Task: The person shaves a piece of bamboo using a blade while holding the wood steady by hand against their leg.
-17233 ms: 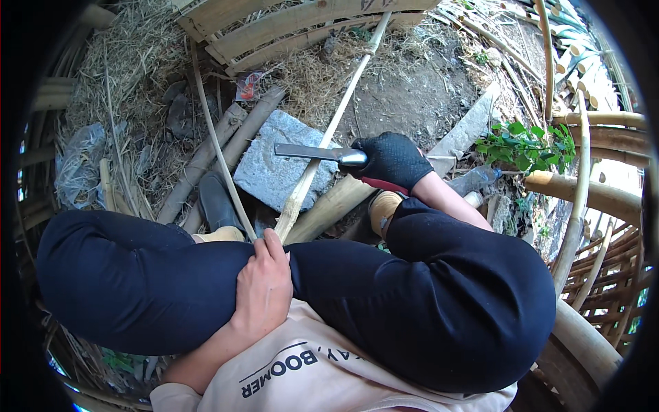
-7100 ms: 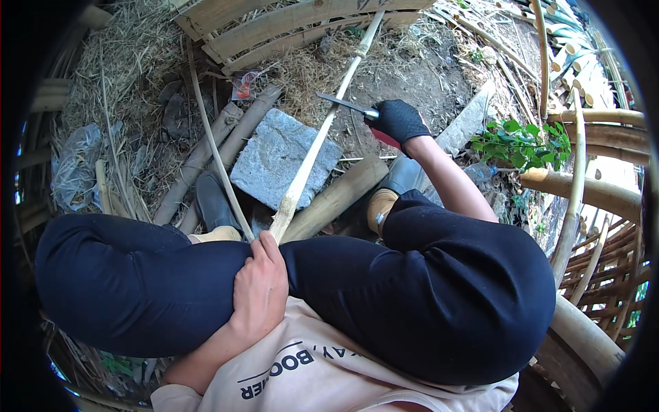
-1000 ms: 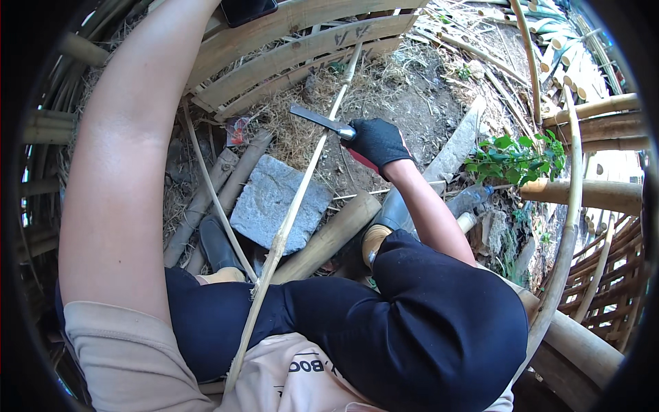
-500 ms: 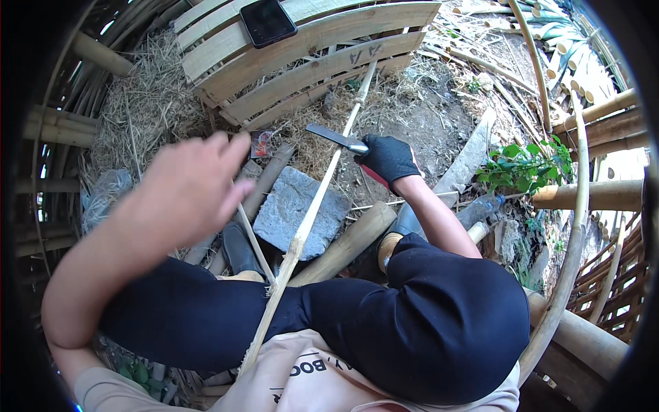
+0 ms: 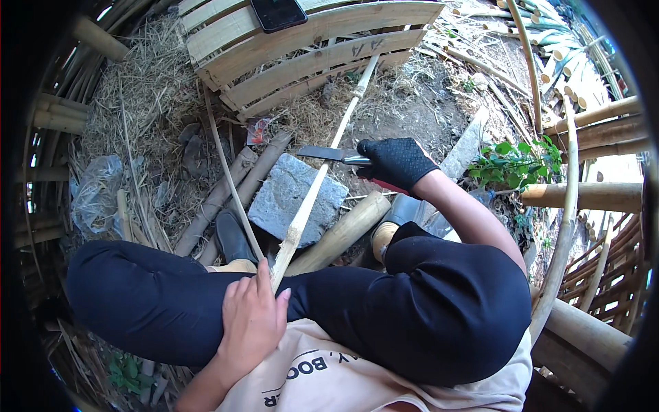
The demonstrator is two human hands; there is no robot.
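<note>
A long pale bamboo strip (image 5: 319,187) runs from the wooden crate back to my lap, its near part rough and splintered. My left hand (image 5: 252,317), bare, is closed over the near end on my thigh; the strip passes between forefinger and thumb and disappears under the palm. In a black glove with some red, my right hand (image 5: 398,163) grips the handle of a knife (image 5: 322,153). The knife's flat, broad blade points left and crosses the strip above a grey stone block (image 5: 274,199). Whether the edge touches the strip, I cannot tell.
A slatted wooden crate (image 5: 309,75) carries a black phone (image 5: 278,14). Bamboo poles (image 5: 350,233) lie around the block between my feet. A thin stick (image 5: 230,172) leans on the left. Clear plastic (image 5: 97,196), straw, a leafy plant (image 5: 518,165) and bamboo rails (image 5: 580,196) flank me.
My left hand has come down from the air at the left onto the strip's near end. My right hand, with the knife, has moved slightly toward me; the blade has turned closer to level.
</note>
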